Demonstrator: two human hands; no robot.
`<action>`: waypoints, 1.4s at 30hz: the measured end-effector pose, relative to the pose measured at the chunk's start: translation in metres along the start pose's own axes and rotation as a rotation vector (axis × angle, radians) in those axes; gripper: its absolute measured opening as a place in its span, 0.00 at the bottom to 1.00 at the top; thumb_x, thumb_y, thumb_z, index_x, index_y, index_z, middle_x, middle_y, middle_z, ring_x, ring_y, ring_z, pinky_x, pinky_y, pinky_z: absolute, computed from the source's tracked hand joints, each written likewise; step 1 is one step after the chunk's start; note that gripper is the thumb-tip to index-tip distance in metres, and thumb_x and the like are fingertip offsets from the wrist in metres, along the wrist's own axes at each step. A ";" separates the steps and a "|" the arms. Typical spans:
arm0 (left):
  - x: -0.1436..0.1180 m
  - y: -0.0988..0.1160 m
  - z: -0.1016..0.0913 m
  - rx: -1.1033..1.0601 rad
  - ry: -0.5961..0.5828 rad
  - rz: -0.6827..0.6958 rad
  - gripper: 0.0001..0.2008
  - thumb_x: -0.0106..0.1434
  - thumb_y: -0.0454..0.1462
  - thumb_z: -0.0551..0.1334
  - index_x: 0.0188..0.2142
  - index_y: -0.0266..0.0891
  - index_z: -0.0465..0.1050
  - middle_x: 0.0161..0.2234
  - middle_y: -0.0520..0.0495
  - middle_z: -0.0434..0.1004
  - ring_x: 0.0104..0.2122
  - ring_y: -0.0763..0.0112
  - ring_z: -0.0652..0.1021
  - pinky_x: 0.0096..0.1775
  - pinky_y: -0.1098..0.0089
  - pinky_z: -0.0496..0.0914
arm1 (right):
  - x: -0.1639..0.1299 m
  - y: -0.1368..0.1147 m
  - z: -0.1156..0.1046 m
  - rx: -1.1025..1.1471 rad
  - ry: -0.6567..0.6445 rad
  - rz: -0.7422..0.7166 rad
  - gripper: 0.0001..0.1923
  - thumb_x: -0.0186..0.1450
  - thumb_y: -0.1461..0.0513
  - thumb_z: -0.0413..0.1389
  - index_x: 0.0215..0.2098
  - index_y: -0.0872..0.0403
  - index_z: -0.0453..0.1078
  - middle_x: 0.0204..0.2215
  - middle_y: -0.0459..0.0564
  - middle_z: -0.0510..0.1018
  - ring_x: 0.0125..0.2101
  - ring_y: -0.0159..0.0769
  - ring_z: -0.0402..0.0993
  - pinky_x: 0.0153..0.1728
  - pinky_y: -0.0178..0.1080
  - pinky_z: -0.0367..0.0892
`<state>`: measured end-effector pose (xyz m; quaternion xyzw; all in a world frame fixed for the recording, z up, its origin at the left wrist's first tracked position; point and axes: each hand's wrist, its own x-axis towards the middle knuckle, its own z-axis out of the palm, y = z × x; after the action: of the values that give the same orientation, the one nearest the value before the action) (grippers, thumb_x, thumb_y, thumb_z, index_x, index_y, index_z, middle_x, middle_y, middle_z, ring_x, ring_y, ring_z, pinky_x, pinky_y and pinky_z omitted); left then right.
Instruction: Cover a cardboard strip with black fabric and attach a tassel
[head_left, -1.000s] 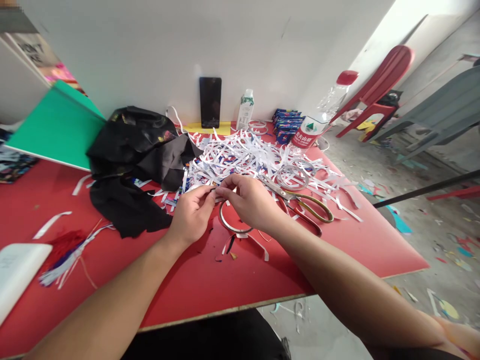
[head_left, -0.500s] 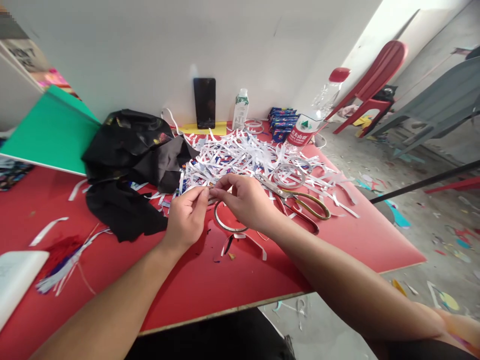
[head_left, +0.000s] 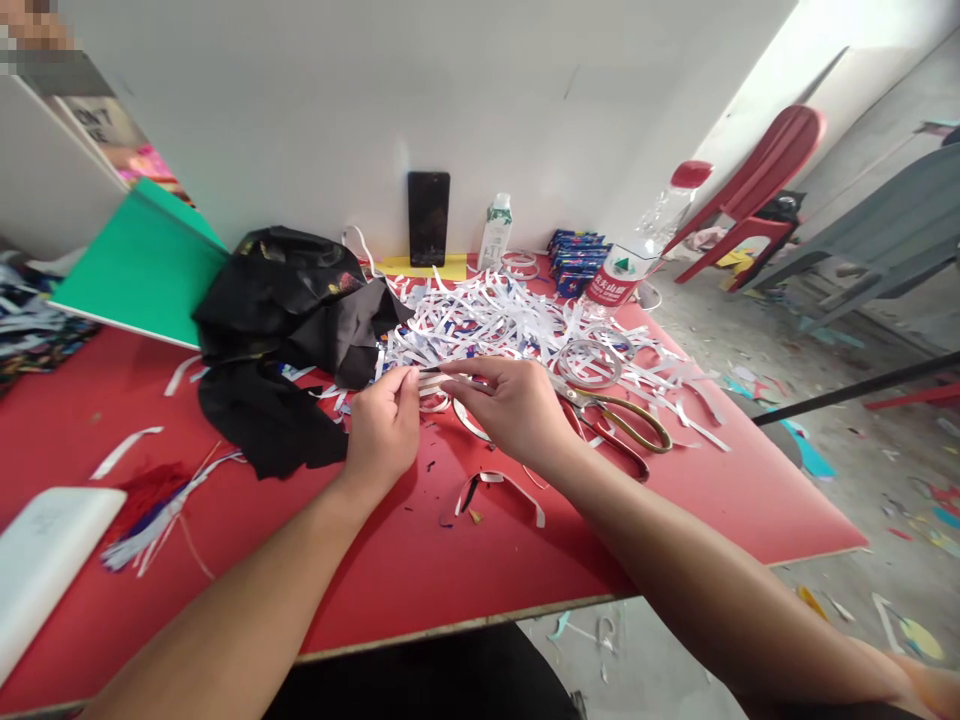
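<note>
Both hands over the red table (head_left: 390,570), just in front of the strip pile (head_left: 510,320). Left hand (head_left: 384,430) with fingers pinched narrow on one end of a thin strip (head_left: 435,371); right hand (head_left: 517,405) with fingers pinched on the other end. Strip short, held level between the two hands just above the near edge of the pile; its dark end barely visible, the rest hidden by fingertips.

Scissors (head_left: 622,420) flat beside the pile, to the right; handles clear, blades partly hidden behind the right hand. Tape ring (head_left: 590,362) lying on the pile's right edge. Another ring under the right hand, mostly covered, kind hard to tell. Curled scrap (head_left: 499,485) in front of the pile, apart from both hands.

Black cloth (head_left: 289,320) left of the pile, touching it. Phone (head_left: 428,217) upright against the wall behind the pile. Bottle (head_left: 637,250) behind and right of the pile, label too small to read. White item at lower left cut off by the frame.
</note>
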<state>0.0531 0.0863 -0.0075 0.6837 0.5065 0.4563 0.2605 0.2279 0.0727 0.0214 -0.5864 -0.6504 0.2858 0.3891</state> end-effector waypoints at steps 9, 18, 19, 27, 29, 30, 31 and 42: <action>0.003 -0.009 -0.006 0.016 0.074 -0.025 0.19 0.78 0.45 0.55 0.38 0.41 0.80 0.27 0.47 0.80 0.32 0.61 0.80 0.39 0.66 0.72 | 0.007 0.005 -0.019 -0.216 0.025 -0.063 0.09 0.70 0.56 0.64 0.44 0.47 0.87 0.44 0.52 0.88 0.42 0.46 0.84 0.43 0.48 0.72; 0.005 -0.009 -0.005 -0.050 0.116 -0.030 0.18 0.77 0.47 0.57 0.38 0.40 0.80 0.31 0.45 0.82 0.36 0.60 0.81 0.39 0.66 0.74 | 0.020 0.017 -0.026 -0.148 0.036 0.003 0.06 0.68 0.59 0.65 0.39 0.49 0.86 0.41 0.50 0.86 0.36 0.39 0.79 0.39 0.44 0.68; 0.005 -0.010 -0.004 -0.091 0.116 -0.045 0.19 0.76 0.49 0.58 0.38 0.39 0.80 0.31 0.45 0.82 0.36 0.59 0.81 0.39 0.66 0.75 | 0.021 0.018 -0.025 -0.137 0.045 0.013 0.06 0.68 0.58 0.65 0.39 0.49 0.86 0.40 0.50 0.85 0.36 0.39 0.78 0.39 0.44 0.67; 0.006 -0.020 0.005 -0.531 0.017 -0.265 0.21 0.72 0.54 0.63 0.45 0.38 0.80 0.38 0.41 0.85 0.36 0.55 0.86 0.36 0.60 0.82 | 0.025 0.025 -0.015 -0.080 0.161 0.037 0.04 0.65 0.58 0.69 0.33 0.48 0.85 0.40 0.49 0.82 0.35 0.39 0.78 0.42 0.47 0.69; 0.005 -0.020 0.005 -0.586 0.004 -0.286 0.20 0.71 0.53 0.64 0.46 0.38 0.80 0.40 0.40 0.86 0.37 0.54 0.87 0.36 0.59 0.83 | 0.026 0.026 -0.014 -0.071 0.171 0.043 0.04 0.65 0.58 0.70 0.32 0.48 0.85 0.40 0.49 0.82 0.35 0.40 0.78 0.43 0.48 0.69; 0.005 -0.019 0.005 -0.586 0.007 -0.280 0.20 0.71 0.53 0.64 0.46 0.38 0.80 0.41 0.40 0.86 0.38 0.54 0.87 0.36 0.59 0.84 | 0.026 0.026 -0.014 -0.070 0.171 0.049 0.04 0.65 0.57 0.70 0.32 0.48 0.85 0.40 0.49 0.82 0.35 0.40 0.78 0.42 0.48 0.69; 0.004 -0.019 0.005 -0.575 0.014 -0.269 0.20 0.72 0.53 0.64 0.46 0.38 0.80 0.42 0.40 0.86 0.39 0.53 0.87 0.37 0.59 0.84 | 0.026 0.026 -0.014 -0.071 0.170 0.054 0.05 0.65 0.57 0.70 0.32 0.48 0.85 0.39 0.49 0.82 0.35 0.40 0.78 0.42 0.48 0.69; 0.000 -0.010 0.007 -0.587 0.010 -0.207 0.19 0.73 0.51 0.64 0.47 0.37 0.80 0.45 0.39 0.86 0.41 0.53 0.87 0.39 0.57 0.86 | 0.028 0.024 -0.016 -0.097 0.168 0.084 0.05 0.64 0.57 0.69 0.31 0.48 0.85 0.39 0.50 0.83 0.36 0.42 0.79 0.44 0.49 0.68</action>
<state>0.0545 0.0903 -0.0192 0.5217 0.4211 0.5577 0.4894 0.2544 0.1028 0.0153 -0.6530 -0.6035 0.2199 0.4013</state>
